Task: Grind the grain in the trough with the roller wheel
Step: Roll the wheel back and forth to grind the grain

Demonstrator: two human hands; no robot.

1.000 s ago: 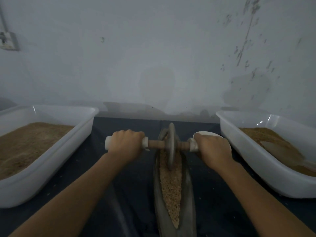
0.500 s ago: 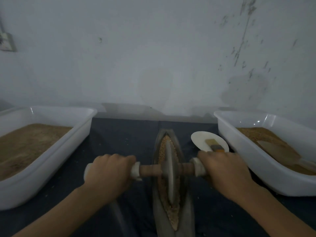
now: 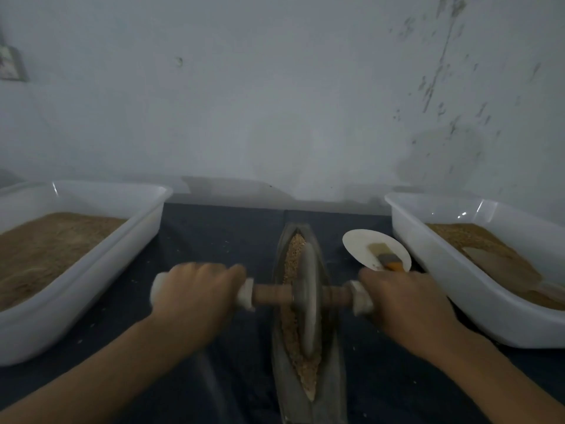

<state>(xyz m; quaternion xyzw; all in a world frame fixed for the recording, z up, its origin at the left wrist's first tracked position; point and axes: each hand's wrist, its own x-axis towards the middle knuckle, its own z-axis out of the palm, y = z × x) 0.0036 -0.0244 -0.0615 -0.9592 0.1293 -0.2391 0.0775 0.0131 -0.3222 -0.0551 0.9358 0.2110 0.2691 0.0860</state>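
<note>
The roller wheel (image 3: 307, 301) stands upright on its edge in the narrow trough (image 3: 331, 356), about midway along it, bedded in the grain (image 3: 294, 252) that shows both beyond the grips and nearer the person. It looks like a thick, heavy disc, stiff and unforgiving, so it would likely tip sideways if the two ends were loaded unevenly; the sound place to take it is at the pale caps on either end of the wooden axle (image 3: 272, 294), level and well out from the disc. That is where both grips sit. The left hand (image 3: 195, 296) is clenched round the left handle, the right hand (image 3: 406, 307) likewise round the right one, fingers curled over the top. Just beyond the right grip lies a white dish (image 3: 360, 243) carrying a brush (image 3: 383, 255). Outside each grip on the dark worktop (image 3: 214, 228) stands a white tub, left (image 3: 122, 240) and right (image 3: 443, 258), holding brown meal.
</note>
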